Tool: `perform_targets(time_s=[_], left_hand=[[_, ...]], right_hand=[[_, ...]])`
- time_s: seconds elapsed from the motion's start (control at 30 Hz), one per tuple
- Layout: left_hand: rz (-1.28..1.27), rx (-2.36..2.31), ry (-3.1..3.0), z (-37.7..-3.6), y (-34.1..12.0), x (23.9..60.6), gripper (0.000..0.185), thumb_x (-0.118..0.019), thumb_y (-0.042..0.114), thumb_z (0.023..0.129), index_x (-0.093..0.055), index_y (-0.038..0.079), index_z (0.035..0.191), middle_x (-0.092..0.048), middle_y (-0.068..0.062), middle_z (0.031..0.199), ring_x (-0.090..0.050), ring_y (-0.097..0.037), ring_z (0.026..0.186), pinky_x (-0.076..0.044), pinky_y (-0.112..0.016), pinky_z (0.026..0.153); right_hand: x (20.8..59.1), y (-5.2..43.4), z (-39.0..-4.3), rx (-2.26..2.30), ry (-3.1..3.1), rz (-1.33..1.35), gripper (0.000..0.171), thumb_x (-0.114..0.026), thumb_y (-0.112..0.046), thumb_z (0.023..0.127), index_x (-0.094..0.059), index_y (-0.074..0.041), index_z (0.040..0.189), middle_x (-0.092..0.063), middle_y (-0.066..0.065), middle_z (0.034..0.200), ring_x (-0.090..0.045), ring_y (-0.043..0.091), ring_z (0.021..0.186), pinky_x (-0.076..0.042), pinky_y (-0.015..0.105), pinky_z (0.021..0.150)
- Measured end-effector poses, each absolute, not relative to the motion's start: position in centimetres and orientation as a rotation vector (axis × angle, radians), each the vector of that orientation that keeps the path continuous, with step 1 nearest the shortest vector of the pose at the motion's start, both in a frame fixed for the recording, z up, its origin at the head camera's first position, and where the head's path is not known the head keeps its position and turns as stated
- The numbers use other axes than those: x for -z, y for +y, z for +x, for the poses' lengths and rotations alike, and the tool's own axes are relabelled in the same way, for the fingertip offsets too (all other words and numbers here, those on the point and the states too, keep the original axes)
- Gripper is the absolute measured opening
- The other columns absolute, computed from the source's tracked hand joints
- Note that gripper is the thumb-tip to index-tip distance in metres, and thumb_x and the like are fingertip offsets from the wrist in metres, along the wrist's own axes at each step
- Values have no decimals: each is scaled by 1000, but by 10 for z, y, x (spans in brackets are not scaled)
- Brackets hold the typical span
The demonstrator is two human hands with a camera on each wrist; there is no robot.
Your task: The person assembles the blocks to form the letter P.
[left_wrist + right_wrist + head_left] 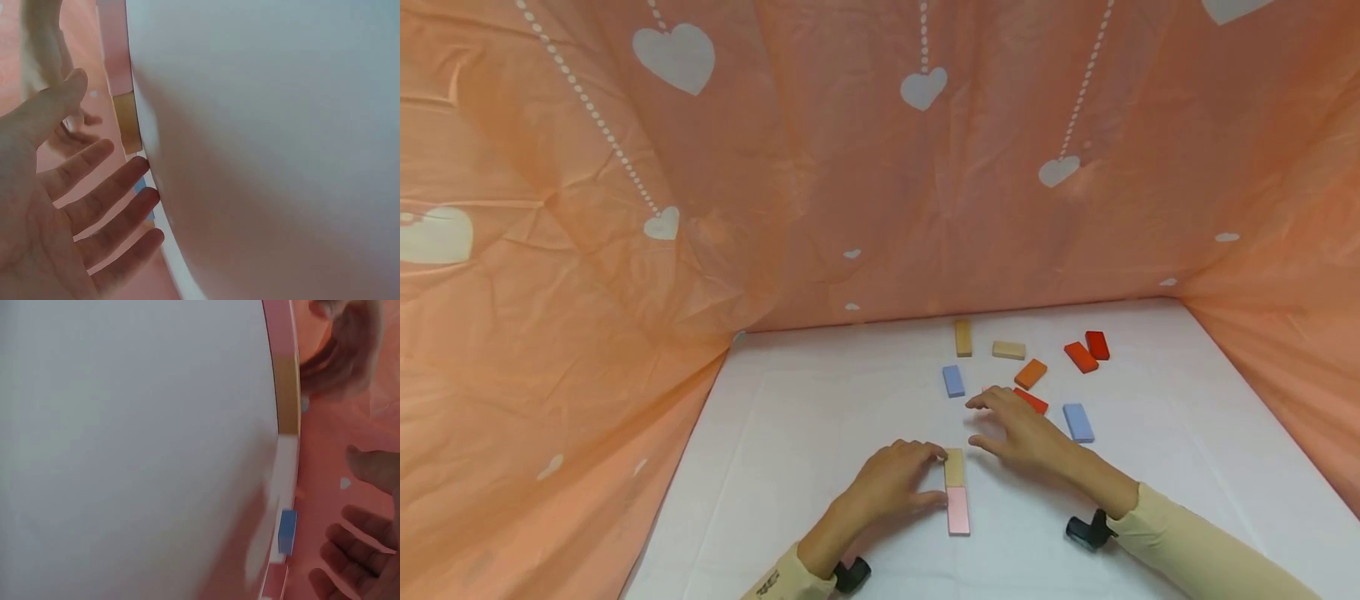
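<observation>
In the head view, two flat blocks lie end to end on the white table [820,417]: a tan block [953,467] and, nearer to the person, a pink block [957,510]. The left hand [891,483] rests beside them with its fingers loosely bent; the fingertips touch the left edge of the tan block and the thumb is near the pink one. It holds nothing. The right hand [1022,433] is above the table, just right of the row, with fingers spread and straight, and it grips nothing. Its fingertips are over a red block [1032,401]. Further back lie a blue block [953,381], an orange block [1031,374], a second tan block [963,337] and other loose blocks. An orange cloth with white hearts [850,167] closes the table on three sides.

In the left wrist view, the left hand [56,212] is open, fingers straight and a little apart, close to the table edge. The tan block [128,122] shows just above the fingertips.

In the right wrist view, the right hand [362,550] shows only partly, fingers relaxed. The tan block [288,394] and the blue block [287,531] are seen along the table edge.
</observation>
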State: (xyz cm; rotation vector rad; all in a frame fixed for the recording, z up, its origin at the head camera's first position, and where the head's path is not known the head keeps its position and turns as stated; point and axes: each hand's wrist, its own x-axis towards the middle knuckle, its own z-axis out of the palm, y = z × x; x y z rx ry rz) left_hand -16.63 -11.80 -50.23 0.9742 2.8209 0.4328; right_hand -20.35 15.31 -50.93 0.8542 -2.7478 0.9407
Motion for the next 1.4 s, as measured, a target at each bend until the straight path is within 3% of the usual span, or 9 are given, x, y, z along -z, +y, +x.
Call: perform_targets(time_s=[0.2, 0.47, 0.77, 1.0, 1.2, 1.4], left_hand=[[977, -434, 2829, -163, -116, 506, 57, -84, 51, 91, -67, 23, 137, -71, 7, 134, -64, -16, 121, -54, -36, 100], [990, -350, 2865, -162, -114, 507, 58, -84, 56, 89, -68, 27, 137, -70, 7, 132, -64, -18, 119, -54, -35, 95], [978, -334, 2893, -159, -111, 506, 62, -82, 56, 90, -65, 29, 143, -70, 7, 133, -64, -20, 120, -56, -36, 93], [957, -237, 2915, -155, -107, 507, 64, -82, 60, 89, -67, 28, 142, -69, 7, 129, -64, -20, 119, -56, -34, 91], [974, -185, 2928, -153, -106, 505, 62, -81, 61, 89, -69, 27, 140, -68, 5, 128, -64, -20, 118, -56, -33, 89], [974, -173, 2924, -153, -107, 503, 63, -81, 62, 89, -69, 28, 140, -68, 6, 127, -63, -19, 117, -56, -33, 88]], right_hand=[[505, 157, -228, -940, -2738, 829, 52, -87, -24, 93, -66, -7, 137, -66, 7, 133, -62, 33, 124, -53, 56, 105], [503, 157, -255, -960, -2842, 765, 57, -83, -30, 96, -62, -9, 144, -62, 11, 142, -53, 39, 139, -45, 64, 113], [509, 152, -280, -918, -2810, 845, 56, -82, -26, 97, -62, -4, 145, -63, 13, 141, -58, 39, 133, -44, 61, 114], [511, 149, -288, -920, -2836, 868, 60, -82, -20, 96, -60, 1, 147, -64, 19, 142, -56, 44, 137, -32, 65, 122], [513, 145, -294, -884, -2883, 859, 64, -84, -24, 94, -59, 3, 147, -66, 21, 137, -57, 44, 134, -38, 65, 117], [517, 144, -303, -796, -2887, 936, 62, -84, -24, 93, -60, 6, 142, -66, 23, 135, -55, 49, 134, -33, 67, 118]])
